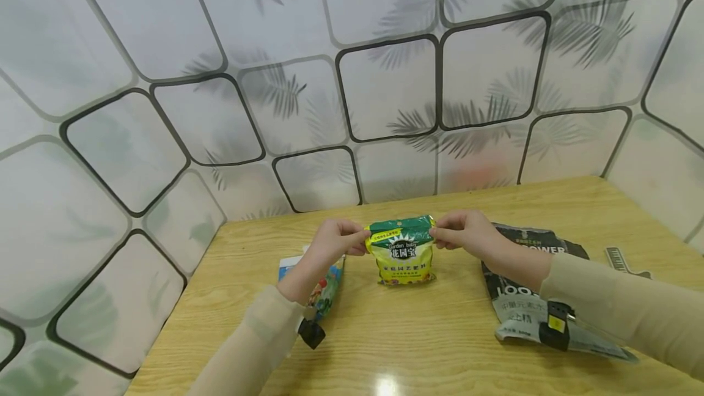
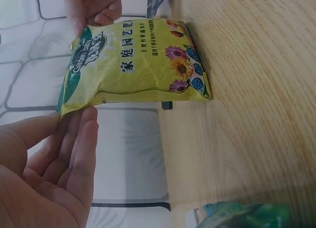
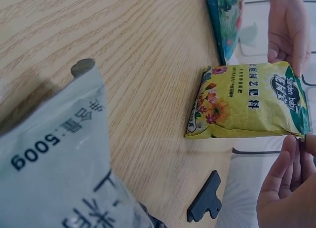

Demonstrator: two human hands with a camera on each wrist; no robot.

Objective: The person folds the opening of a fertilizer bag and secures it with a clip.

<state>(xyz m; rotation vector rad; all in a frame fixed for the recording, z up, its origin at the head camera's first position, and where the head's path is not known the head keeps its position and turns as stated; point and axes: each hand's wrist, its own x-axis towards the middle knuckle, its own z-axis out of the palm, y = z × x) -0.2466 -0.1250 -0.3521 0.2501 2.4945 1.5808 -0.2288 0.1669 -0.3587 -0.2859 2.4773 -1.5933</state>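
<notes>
A yellow and green fertilizer bag [image 1: 404,264] is held upright over the table by its top edge, front facing me. My left hand [image 1: 332,242] pinches its upper left corner between thumb and fingers. At the upper right corner, the thumb and fingers of my right hand [image 1: 467,232] pinch the green strip. In the left wrist view, flowers are printed near the lower end of the fertilizer bag [image 2: 148,65]. Whether its bottom touches the wood I cannot tell. Both hands show in the right wrist view, the left hand [image 3: 286,35] at the far corner.
A blue and green printed bag [image 1: 331,289] lies behind my left forearm, partly hidden. Under my right forearm lies a black and silver bag [image 1: 511,313], marked 500g. To its right is a small flat notched piece [image 3: 205,198]. A patterned curtain [image 1: 390,90] borders the wooden table [image 1: 418,347].
</notes>
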